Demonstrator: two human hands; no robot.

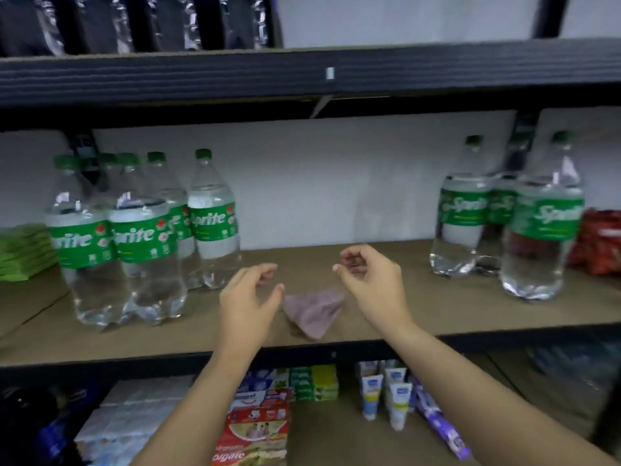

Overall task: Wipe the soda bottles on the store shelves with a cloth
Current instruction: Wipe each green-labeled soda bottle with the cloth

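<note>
Both hands are empty, fingers loosely curled. The left hand (250,290) and right hand (368,280) hover over the shelf (50,334), with the cloth (316,311) lying between them, near the front edge. A quick grab might push it off. Bottles (141,237) stand close to the left hand's outer side; a wide swing could tip one. More bottles (537,223) stand well off the right hand. The middle has room.

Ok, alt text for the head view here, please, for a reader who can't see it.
Two empty hands, left hand and right hand, hover over a crumpled pinkish cloth lying on a brown store shelf. Sprite bottles stand in a left group and a right group.
</note>
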